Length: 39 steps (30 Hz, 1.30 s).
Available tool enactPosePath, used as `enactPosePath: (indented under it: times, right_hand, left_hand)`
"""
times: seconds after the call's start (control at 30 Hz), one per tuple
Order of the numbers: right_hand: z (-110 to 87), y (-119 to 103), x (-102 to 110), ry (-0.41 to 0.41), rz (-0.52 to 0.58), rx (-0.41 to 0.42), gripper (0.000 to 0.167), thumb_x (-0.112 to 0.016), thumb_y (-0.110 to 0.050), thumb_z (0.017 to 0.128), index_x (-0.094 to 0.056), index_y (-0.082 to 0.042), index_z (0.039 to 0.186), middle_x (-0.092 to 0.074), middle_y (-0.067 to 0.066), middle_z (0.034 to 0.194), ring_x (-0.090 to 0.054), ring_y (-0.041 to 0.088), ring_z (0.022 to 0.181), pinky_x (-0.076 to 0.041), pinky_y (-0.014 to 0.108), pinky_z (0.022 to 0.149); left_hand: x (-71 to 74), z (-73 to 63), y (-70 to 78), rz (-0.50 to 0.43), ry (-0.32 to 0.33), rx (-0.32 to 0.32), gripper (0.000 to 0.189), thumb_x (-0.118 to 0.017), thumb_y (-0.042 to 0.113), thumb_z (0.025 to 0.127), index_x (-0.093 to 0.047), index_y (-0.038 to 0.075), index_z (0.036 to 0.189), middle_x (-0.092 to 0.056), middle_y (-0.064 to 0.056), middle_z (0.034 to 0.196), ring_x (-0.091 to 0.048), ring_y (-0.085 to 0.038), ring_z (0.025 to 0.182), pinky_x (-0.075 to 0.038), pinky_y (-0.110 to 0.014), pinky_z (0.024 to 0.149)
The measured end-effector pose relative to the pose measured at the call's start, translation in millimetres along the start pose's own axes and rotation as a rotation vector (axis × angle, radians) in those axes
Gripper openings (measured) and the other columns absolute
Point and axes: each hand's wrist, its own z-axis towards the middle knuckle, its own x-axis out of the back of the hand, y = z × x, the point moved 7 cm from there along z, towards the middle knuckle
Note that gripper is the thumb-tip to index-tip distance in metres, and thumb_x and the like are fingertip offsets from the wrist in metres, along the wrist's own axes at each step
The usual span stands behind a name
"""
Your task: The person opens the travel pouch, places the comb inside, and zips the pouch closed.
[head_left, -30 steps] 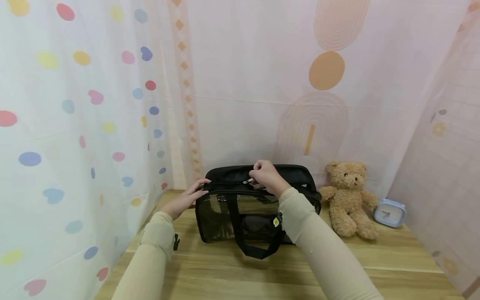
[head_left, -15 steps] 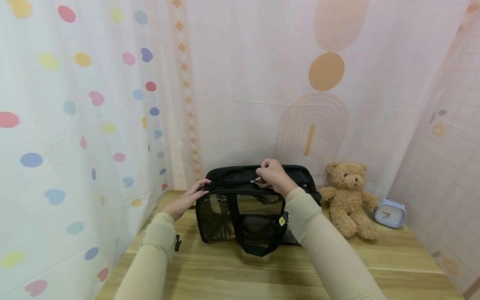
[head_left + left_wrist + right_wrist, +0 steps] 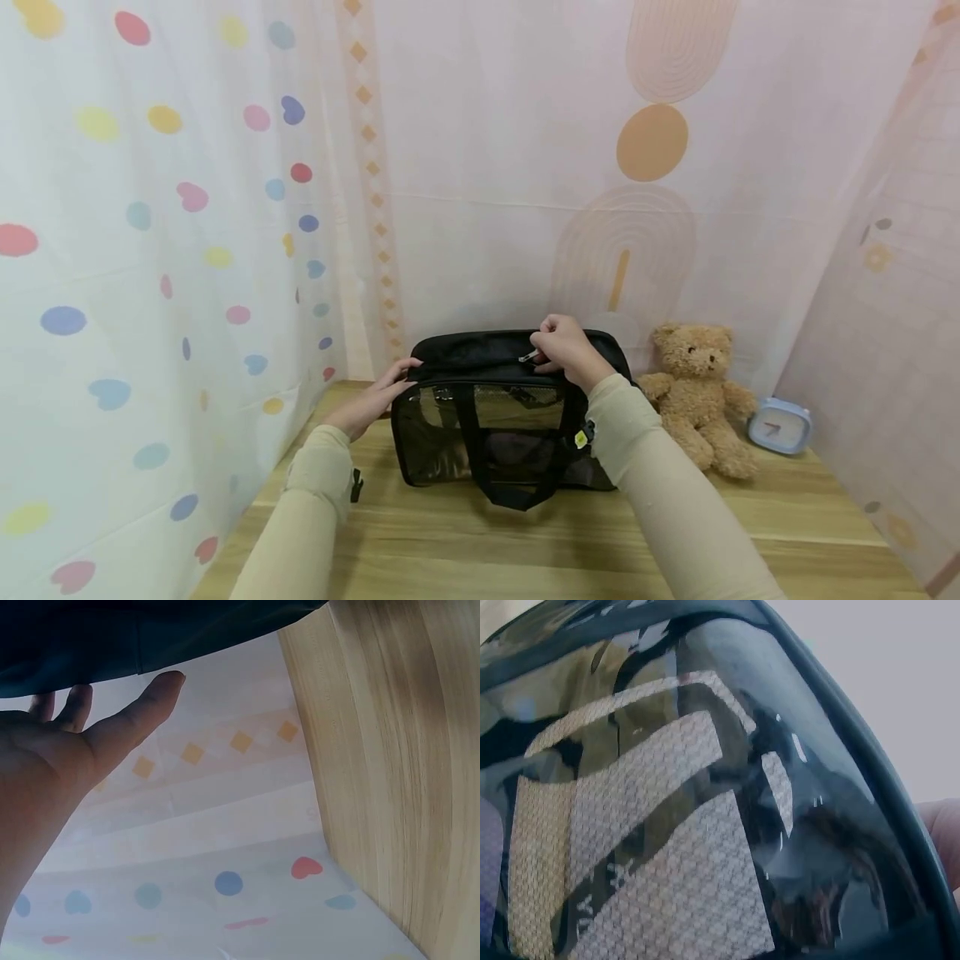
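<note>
A black bag (image 3: 431, 442) with a see-through front panel and a black carry strap (image 3: 513, 498) stands upright on the wooden table. My left hand (image 3: 371, 402) rests against its left top end, fingers extended. In the left wrist view, the thumb (image 3: 142, 709) lies right at the bag's dark edge. At the top, right of the middle, my right hand (image 3: 566, 348) pinches the silver zipper pull (image 3: 528, 357). Close up in the right wrist view is the clear panel (image 3: 667, 765), with woven beige material showing through it; only a sliver of the hand (image 3: 941, 832) appears.
A brown teddy bear (image 3: 693, 392) sits just right of the bag. Beside it is a light blue clock (image 3: 780, 425). Patterned curtains (image 3: 480, 250) hang behind and on both sides of the table (image 3: 465, 558).
My right hand has moved right along the bag's top, drawing the zipper pull with it. My left hand has stayed on the left end.
</note>
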Motion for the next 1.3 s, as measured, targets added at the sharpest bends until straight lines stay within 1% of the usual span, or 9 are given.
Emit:
enactPosePath:
  times: [0.13, 0.27, 0.37, 0.6, 0.83, 0.97, 1.1, 1.2, 1.3]
  right_hand:
    - [-1.3, 2.4, 6.2, 0.005, 0.000, 0.003, 0.019, -0.047, 0.001, 0.095, -0.040, -0.008, 0.081, -0.047, 0.011, 0.089, -0.060, 0.023, 0.073, -0.062, 0.038, 0.073]
    - [-1.3, 2.8, 11.9, 0.016, 0.005, 0.005, 0.018, -0.047, 0.002, 0.093, -0.039, -0.008, 0.080, -0.047, 0.010, 0.085, -0.059, 0.021, 0.071, -0.062, 0.036, 0.070]
    - [-1.8, 2.9, 15.7, 0.017, 0.002, -0.005, 0.017, -0.046, 0.002, 0.093, -0.039, -0.008, 0.081, -0.047, 0.010, 0.085, -0.060, 0.021, 0.072, -0.062, 0.035, 0.069]
    - [-4.5, 3.0, 26.9, 0.007, -0.017, -0.022, 0.016, -0.045, 0.000, 0.094, -0.038, -0.008, 0.082, -0.047, 0.011, 0.090, -0.061, 0.021, 0.076, -0.060, 0.032, 0.067]
    - [-3.4, 8.2, 45.2, 0.032, -0.032, -0.025, 0.016, -0.044, -0.001, 0.096, -0.038, -0.008, 0.083, -0.048, 0.011, 0.094, -0.062, 0.019, 0.075, -0.060, 0.031, 0.067]
    - [-4.6, 10.5, 53.8, 0.053, -0.010, -0.028, 0.017, -0.044, 0.000, 0.095, -0.037, -0.008, 0.082, -0.048, 0.011, 0.091, -0.062, 0.019, 0.073, -0.060, 0.030, 0.068]
    - [-8.0, 10.2, 59.4, 0.062, 0.030, -0.031, 0.017, -0.043, 0.002, 0.092, -0.037, -0.008, 0.079, -0.048, 0.011, 0.086, -0.061, 0.018, 0.071, -0.059, 0.028, 0.066]
    - [-9.6, 10.5, 62.5, 0.056, 0.044, -0.037, 0.018, -0.043, 0.001, 0.093, -0.037, -0.008, 0.079, -0.047, 0.011, 0.086, -0.062, 0.019, 0.072, -0.059, 0.029, 0.067]
    - [-9.0, 12.6, 65.7, 0.059, 0.047, -0.057, 0.018, -0.044, 0.001, 0.095, -0.037, -0.007, 0.081, -0.047, 0.011, 0.088, -0.061, 0.019, 0.073, -0.059, 0.029, 0.068]
  left_hand:
    - [1.7, 0.0, -1.8, 0.005, -0.006, -0.012, 0.045, -0.034, 0.034, 0.113, -0.022, 0.026, 0.155, 0.007, -0.009, 0.169, 0.001, -0.043, 0.153, -0.013, -0.075, 0.113]
    - [1.8, 1.8, -2.4, 0.010, -0.017, -0.023, 0.046, -0.035, 0.035, 0.113, -0.021, 0.026, 0.156, 0.007, -0.009, 0.169, 0.002, -0.043, 0.153, -0.012, -0.075, 0.113]
    - [0.8, 3.1, -0.9, 0.020, -0.029, -0.033, 0.047, -0.034, 0.033, 0.113, -0.019, 0.024, 0.156, 0.007, -0.011, 0.169, 0.002, -0.044, 0.153, -0.013, -0.076, 0.113]
    - [-2.6, 4.4, 1.4, 0.025, -0.039, -0.049, 0.045, -0.033, 0.030, 0.113, -0.019, 0.021, 0.156, 0.007, -0.014, 0.169, 0.002, -0.045, 0.152, -0.012, -0.075, 0.113]
    - [-3.9, 6.8, 2.3, 0.013, -0.042, -0.052, 0.044, -0.031, 0.027, 0.114, -0.020, 0.021, 0.156, 0.006, -0.015, 0.169, -0.001, -0.045, 0.152, -0.011, -0.075, 0.114]
    - [-4.0, 8.4, 0.7, 0.013, -0.037, -0.044, 0.044, -0.031, 0.028, 0.114, -0.020, 0.022, 0.156, 0.007, -0.015, 0.169, 0.001, -0.046, 0.152, -0.013, -0.075, 0.113]
    - [-3.2, 8.9, -3.2, 0.020, -0.032, -0.012, 0.046, -0.034, 0.034, 0.113, -0.020, 0.027, 0.156, 0.009, -0.010, 0.169, 0.002, -0.044, 0.153, -0.013, -0.075, 0.113]
    - [-2.0, 8.5, -5.2, 0.020, -0.026, 0.006, 0.047, -0.035, 0.038, 0.112, -0.021, 0.030, 0.156, 0.009, -0.007, 0.169, 0.003, -0.042, 0.153, -0.013, -0.074, 0.114]
    - [-0.7, 7.7, -5.3, 0.022, -0.027, 0.001, 0.047, -0.035, 0.038, 0.112, -0.020, 0.029, 0.156, 0.010, -0.008, 0.169, 0.003, -0.044, 0.153, -0.012, -0.075, 0.114]
